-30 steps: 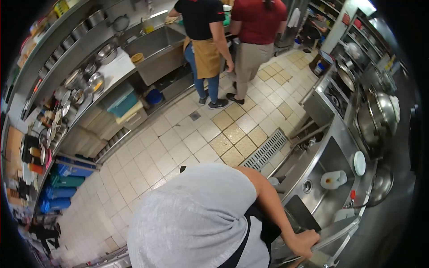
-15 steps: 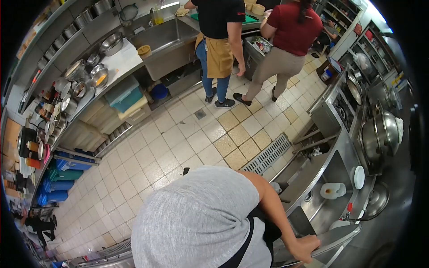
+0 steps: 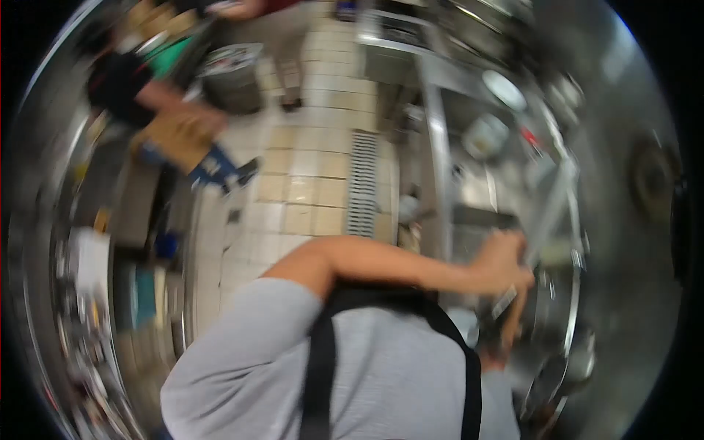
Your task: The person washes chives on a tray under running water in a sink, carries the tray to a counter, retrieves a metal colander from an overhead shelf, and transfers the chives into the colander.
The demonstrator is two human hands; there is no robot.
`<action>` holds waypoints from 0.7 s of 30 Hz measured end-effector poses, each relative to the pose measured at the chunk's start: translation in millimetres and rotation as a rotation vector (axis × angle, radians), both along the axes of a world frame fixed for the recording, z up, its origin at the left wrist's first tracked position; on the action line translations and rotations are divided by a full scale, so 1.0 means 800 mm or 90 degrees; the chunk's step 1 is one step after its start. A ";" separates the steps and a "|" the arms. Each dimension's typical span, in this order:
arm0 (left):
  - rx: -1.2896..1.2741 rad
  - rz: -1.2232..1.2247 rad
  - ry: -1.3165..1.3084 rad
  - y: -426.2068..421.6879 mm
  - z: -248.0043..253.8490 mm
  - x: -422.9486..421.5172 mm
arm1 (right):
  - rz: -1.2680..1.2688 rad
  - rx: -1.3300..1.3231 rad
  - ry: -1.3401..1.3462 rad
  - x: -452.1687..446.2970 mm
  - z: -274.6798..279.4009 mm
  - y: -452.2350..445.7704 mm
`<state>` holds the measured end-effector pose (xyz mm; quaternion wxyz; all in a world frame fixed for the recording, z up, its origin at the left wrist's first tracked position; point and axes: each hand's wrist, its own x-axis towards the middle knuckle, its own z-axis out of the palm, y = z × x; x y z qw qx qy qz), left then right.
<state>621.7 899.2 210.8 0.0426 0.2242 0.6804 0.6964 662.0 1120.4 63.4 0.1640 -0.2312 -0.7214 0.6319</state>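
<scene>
Head view: we see the left arm across the chest, presumably to bring the left hand (image 3: 500, 262) to the right hand (image 3: 518, 302). Left fingers look curled; blur prevents us telling either hand's grip. Just beyond lies the smooth metal sink (image 3: 440, 147), its walls probably retaining the rounded, translucent container (image 3: 486, 137).

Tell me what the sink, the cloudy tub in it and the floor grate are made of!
The sink looks like shiny stainless steel: grey with bright reflections. The cloudy tub is probably plastic: whitish, half see-through. The floor grate may be dull metal: grey, slotted, but too blurred for certainty.
</scene>
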 end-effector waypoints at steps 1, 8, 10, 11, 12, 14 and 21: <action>-0.009 -0.034 0.003 -0.003 0.010 -0.006 | -0.019 -0.010 0.025 -0.009 0.004 -0.001; -0.108 -0.125 0.047 0.050 0.025 -0.049 | 0.116 -0.107 0.202 -0.059 0.086 -0.007; -0.123 -0.155 0.092 0.055 0.036 -0.048 | 0.109 -0.184 0.267 -0.076 0.073 0.007; -0.134 -0.151 0.117 0.064 0.041 -0.049 | 0.100 -0.156 0.287 -0.080 0.070 0.018; -0.144 -0.144 0.139 0.073 0.045 -0.051 | 0.091 -0.128 0.303 -0.084 0.067 0.028; -0.155 -0.142 0.141 0.087 0.053 -0.052 | 0.076 -0.146 0.296 -0.084 0.082 0.034; -0.122 -0.165 0.122 0.121 0.064 -0.063 | 0.102 -0.124 0.336 -0.110 0.092 0.078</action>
